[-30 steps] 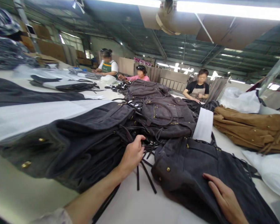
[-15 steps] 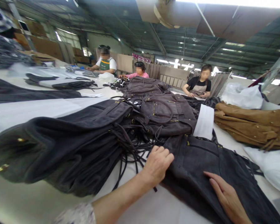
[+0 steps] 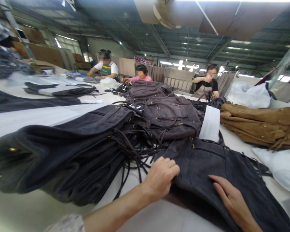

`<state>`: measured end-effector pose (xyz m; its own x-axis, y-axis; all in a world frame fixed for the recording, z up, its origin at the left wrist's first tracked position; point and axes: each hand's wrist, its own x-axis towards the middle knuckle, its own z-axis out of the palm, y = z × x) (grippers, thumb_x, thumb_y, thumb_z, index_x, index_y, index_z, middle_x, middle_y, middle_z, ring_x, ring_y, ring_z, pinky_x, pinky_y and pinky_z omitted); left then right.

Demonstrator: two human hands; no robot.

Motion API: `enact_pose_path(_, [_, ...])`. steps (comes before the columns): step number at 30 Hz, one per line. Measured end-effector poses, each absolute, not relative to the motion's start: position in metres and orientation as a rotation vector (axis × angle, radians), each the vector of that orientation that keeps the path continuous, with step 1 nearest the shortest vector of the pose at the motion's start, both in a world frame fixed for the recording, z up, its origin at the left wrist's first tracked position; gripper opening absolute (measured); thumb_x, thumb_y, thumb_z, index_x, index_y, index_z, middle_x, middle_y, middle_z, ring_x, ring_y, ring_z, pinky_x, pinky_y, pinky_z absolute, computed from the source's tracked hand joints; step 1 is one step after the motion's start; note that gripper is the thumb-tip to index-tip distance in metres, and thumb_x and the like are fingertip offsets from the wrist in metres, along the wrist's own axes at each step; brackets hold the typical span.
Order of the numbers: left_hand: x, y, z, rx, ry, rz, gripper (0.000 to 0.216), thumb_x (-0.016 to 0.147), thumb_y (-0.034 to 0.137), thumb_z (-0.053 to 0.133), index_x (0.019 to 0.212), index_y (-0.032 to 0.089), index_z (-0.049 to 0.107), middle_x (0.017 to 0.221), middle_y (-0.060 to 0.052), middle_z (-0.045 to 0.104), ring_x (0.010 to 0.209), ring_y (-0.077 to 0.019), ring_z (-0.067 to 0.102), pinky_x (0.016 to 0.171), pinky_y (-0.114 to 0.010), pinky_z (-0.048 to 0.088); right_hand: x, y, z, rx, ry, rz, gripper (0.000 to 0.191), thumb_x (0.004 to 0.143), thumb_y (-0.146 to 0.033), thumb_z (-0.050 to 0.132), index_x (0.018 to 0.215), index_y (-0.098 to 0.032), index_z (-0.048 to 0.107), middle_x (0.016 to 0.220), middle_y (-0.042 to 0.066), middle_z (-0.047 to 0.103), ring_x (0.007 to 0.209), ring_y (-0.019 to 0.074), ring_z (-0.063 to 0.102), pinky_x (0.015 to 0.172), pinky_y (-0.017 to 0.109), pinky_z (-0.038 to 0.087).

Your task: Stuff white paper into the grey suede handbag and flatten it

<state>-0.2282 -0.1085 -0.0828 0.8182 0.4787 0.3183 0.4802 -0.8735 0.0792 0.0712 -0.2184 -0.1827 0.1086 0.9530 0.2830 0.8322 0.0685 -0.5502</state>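
The left hand (image 3: 160,177) grips the near left edge of the dark grey bag (image 3: 207,164), fingers curled over it. The right hand (image 3: 233,201) lies flat on the same bag, fingers extended. The bag rests on the white table (image 3: 145,216), beside tangled straps (image 3: 135,154).

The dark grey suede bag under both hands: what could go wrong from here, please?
1. The left hand grips the edge of the grey bag right beside the loose straps; lifting may snag and drag them.
2. Those straps run into the neighbouring dark bags, so the pile might shift.
3. The right hand presses flat on the suede and could leave marks.
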Motion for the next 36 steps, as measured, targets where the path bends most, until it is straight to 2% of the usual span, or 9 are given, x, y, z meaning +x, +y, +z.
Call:
enact_pose_path(6, [-0.225, -0.088, -0.121, -2.889, -0.665, -0.458, 0.012, 0.089, 0.015, 0.05, 0.077, 0.019, 0.05, 0.081, -0.003, 0.055, 0.074, -0.0186, 0.047, 0.064, -0.034, 0.029, 0.073, -0.224, -0.181, -1.74, -1.905, 0.23, 0.045, 0.091, -0.048, 0.047, 0.133, -0.03, 0.05, 0.135, 0.002, 0.056, 0.127, 0.0244, 0.05, 0.108, 0.045, 0.042])
enact_pose_path(13, [-0.244, -0.087, -0.12, -2.872, -0.575, -0.548, 0.018, 0.091, 0.013, 0.043, 0.076, 0.018, 0.051, 0.079, -0.003, 0.054, 0.074, -0.0182, 0.045, 0.067, -0.034, 0.032, 0.073, -0.224, -0.176, -1.657, -2.081, 0.211, 0.061, 0.084, -0.054, 0.056, 0.139, -0.031, 0.043, 0.143, 0.004, 0.047, 0.131, 0.0276, 0.044, 0.108, 0.047, 0.041])
enact_pose_path(17, [-0.259, -0.094, -0.12, -2.942, -0.683, -0.75, 0.014, 0.08, 0.006, 0.049, 0.082, 0.019, 0.054, 0.097, -0.005, 0.057, 0.096, -0.0212, 0.049, 0.088, -0.038, 0.038, 0.073, -0.223, -0.175, -1.64, -2.101, 0.211, 0.062, 0.083, -0.054, 0.057, 0.139, -0.03, 0.044, 0.144, 0.006, 0.047, 0.131, 0.0293, 0.045, 0.108, 0.047, 0.041])
enact_pose_path(19, [-0.262, -0.098, -0.12, -2.971, -0.928, -0.974, 0.024, 0.07, 0.003, 0.052, 0.088, 0.019, 0.054, 0.126, -0.008, 0.047, 0.119, -0.0256, 0.041, 0.101, -0.044, 0.035, 0.073, -0.223, -0.175, -1.646, -2.097, 0.215, 0.061, 0.083, -0.054, 0.056, 0.138, -0.03, 0.045, 0.143, 0.006, 0.048, 0.13, 0.0295, 0.046, 0.108, 0.047, 0.042])
enact_pose_path(21, [-0.261, -0.101, -0.12, -3.003, -1.171, -1.166, 0.033, 0.066, 0.001, 0.052, 0.093, 0.02, 0.052, 0.136, -0.008, 0.037, 0.125, -0.0254, 0.038, 0.104, -0.042, 0.036, 0.073, -0.223, -0.175, -1.657, -2.092, 0.217, 0.06, 0.084, -0.054, 0.056, 0.138, -0.031, 0.046, 0.142, 0.005, 0.049, 0.13, 0.0289, 0.046, 0.108, 0.047, 0.042])
enact_pose_path(24, [-0.254, -0.102, -0.12, -2.997, -1.423, -1.357, 0.047, 0.065, 0.002, 0.052, 0.107, 0.021, 0.047, 0.123, -0.007, 0.045, 0.114, -0.0212, 0.048, 0.099, -0.039, 0.043, 0.073, -0.223, -0.176, -1.662, -2.084, 0.211, 0.058, 0.084, -0.053, 0.055, 0.137, -0.031, 0.047, 0.142, 0.005, 0.049, 0.13, 0.0285, 0.046, 0.108, 0.047, 0.042])
enact_pose_path(27, [-0.251, -0.102, -0.122, -2.819, -1.696, -1.447, 0.073, 0.064, 0.012, 0.065, 0.13, 0.02, 0.034, 0.127, -0.011, 0.042, 0.119, -0.0264, 0.046, 0.102, -0.046, 0.041, 0.072, -0.223, -0.178, -1.663, -2.085, 0.206, 0.057, 0.085, -0.053, 0.055, 0.136, -0.03, 0.048, 0.141, 0.006, 0.05, 0.13, 0.0289, 0.046, 0.107, 0.048, 0.043])
enact_pose_path(32, [-0.252, -0.103, -0.121, -2.93, -1.969, -1.268, 0.101, 0.068, 0.024, 0.073, 0.147, 0.02, 0.009, 0.126, -0.014, 0.053, 0.119, -0.0304, 0.052, 0.1, -0.047, 0.042, 0.072, -0.222, -0.18, -1.679, -2.092, 0.209, 0.056, 0.086, -0.052, 0.054, 0.136, -0.031, 0.048, 0.142, 0.005, 0.049, 0.13, 0.0282, 0.046, 0.108, 0.048, 0.042])
enact_pose_path(36, [-0.25, -0.104, -0.109, -3.059, -2.046, -1.291, 0.092, 0.066, 0.019, 0.072, 0.143, 0.019, 0.021, 0.122, -0.01, 0.06, 0.113, -0.0283, 0.057, 0.096, -0.042, 0.044, 0.073, -0.223, -0.181, -1.686, -2.097, 0.217, 0.054, 0.086, -0.052, 0.054, 0.136, -0.031, 0.048, 0.142, 0.005, 0.049, 0.13, 0.0276, 0.046, 0.108, 0.048, 0.042])
